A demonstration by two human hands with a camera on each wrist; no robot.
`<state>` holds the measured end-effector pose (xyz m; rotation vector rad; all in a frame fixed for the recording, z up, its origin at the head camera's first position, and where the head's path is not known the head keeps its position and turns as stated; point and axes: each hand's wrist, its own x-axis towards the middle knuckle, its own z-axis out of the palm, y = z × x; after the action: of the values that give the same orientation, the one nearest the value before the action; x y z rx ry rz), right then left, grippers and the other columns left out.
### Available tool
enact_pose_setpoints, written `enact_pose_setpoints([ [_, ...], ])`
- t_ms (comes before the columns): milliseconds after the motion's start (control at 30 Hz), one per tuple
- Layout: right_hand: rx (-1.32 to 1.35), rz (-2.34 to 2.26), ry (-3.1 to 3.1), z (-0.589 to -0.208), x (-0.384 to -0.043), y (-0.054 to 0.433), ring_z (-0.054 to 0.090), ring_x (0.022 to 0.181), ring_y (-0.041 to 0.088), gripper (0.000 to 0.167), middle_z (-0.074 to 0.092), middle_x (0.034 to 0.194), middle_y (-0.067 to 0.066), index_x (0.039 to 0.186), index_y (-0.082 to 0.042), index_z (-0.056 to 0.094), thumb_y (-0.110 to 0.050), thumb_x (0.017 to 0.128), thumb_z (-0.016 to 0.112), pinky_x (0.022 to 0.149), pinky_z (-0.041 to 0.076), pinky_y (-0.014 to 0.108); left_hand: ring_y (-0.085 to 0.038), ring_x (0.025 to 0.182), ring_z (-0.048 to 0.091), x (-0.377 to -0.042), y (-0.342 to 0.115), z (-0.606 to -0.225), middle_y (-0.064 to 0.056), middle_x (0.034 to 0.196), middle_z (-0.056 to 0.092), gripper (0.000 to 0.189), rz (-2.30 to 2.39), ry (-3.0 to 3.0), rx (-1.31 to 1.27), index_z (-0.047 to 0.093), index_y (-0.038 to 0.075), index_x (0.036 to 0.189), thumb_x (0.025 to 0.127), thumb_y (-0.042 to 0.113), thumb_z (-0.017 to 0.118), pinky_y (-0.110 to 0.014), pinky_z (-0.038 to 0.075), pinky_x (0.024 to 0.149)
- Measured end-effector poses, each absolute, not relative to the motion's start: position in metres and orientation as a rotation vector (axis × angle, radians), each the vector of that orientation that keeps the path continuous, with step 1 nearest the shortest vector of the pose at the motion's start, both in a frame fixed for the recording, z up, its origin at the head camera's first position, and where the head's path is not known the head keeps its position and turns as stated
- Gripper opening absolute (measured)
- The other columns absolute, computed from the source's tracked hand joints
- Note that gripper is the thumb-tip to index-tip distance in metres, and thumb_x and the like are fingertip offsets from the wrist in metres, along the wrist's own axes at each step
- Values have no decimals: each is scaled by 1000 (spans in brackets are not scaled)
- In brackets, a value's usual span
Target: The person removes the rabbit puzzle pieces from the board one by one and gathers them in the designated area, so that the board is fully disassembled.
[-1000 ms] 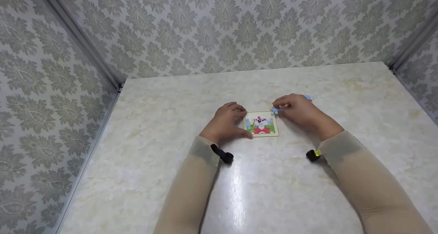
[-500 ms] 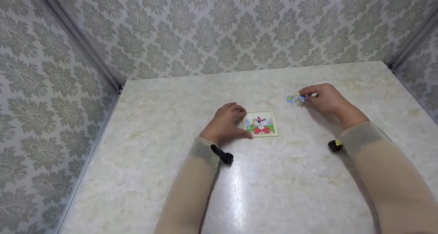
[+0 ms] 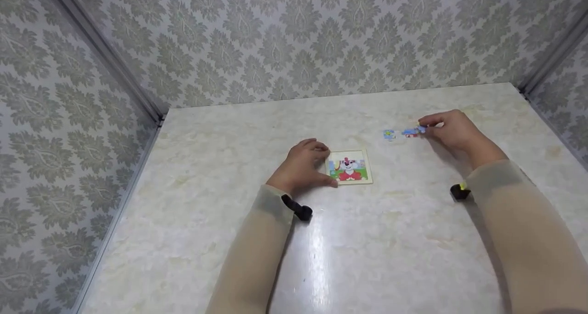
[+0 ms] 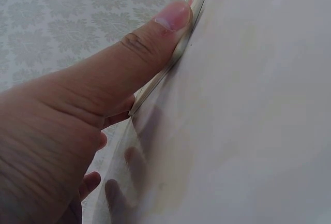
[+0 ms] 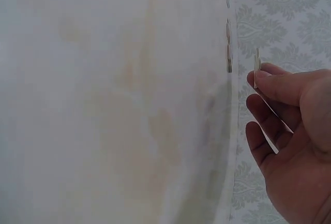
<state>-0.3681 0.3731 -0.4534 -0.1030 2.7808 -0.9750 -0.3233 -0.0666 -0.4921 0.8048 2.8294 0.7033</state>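
Note:
A small square puzzle board (image 3: 369,171) with a pale frame lies on the table, showing a cartoon animal in red on green. The upper strip of its picture area is bare and white. My left hand (image 3: 302,165) grips the board's left side, with the thumb (image 4: 150,43) on the near edge and the fingers at the far left corner. Farther right, my right hand (image 3: 455,131) pinches a small jigsaw piece (image 5: 257,63) between thumb and fingertips, held above the tabletop. Beside it lie loose jigsaw pieces, a blue-green one (image 3: 389,134) and a blue-red one (image 3: 409,132).
The pale marbled table (image 3: 257,135) reaches back to a patterned wall (image 3: 294,38). A similar panel (image 3: 59,135) stands along the left side. A black wrist camera (image 3: 303,212) sits at the left cuff, another camera (image 3: 460,192) at the right.
My right hand has gone from the board's far right corner, where it held a blue piece, out to the loose pieces and then farther right with a piece pinched. My left hand has stayed put.

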Motion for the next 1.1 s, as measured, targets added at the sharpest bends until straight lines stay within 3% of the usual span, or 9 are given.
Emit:
enact_pose_setpoints([
  [167, -69, -959, 2754, -454, -367, 388, 36, 166, 53, 41, 54, 166, 31, 156, -6, 68, -15, 117, 62, 134, 34, 73, -29, 173, 34, -323, -66, -492, -3, 165, 61, 97, 701, 2828, 807, 66, 15, 161, 81, 59, 101, -47, 23, 145],
  [533, -54, -910, 2746, -453, -366, 395, 46, 156, 52, 40, 55, 161, 33, 155, -3, 68, -11, 117, 59, 121, 47, 64, -28, 172, 34, -321, -67, -490, -3, 165, 61, 98, 691, 2827, 808, 64, 14, 162, 82, 58, 100, -47, 24, 145],
  [833, -76, -884, 2744, -451, -367, 395, 39, 162, 55, 41, 51, 169, 33, 156, -3, 67, -13, 117, 61, 130, 40, 73, -31, 173, 33, -323, -67, -489, -4, 165, 61, 97, 671, 2828, 838, 66, 15, 161, 82, 60, 100, -50, 25, 145],
  [1100, -119, -831, 2801, -450, -365, 396, 50, 151, 55, 42, 57, 159, 35, 156, -4, 66, -10, 115, 59, 123, 45, 73, -32, 172, 35, -324, -67, -491, -5, 165, 61, 97, 683, 2823, 854, 66, 14, 160, 81, 60, 100, -52, 26, 145],
])
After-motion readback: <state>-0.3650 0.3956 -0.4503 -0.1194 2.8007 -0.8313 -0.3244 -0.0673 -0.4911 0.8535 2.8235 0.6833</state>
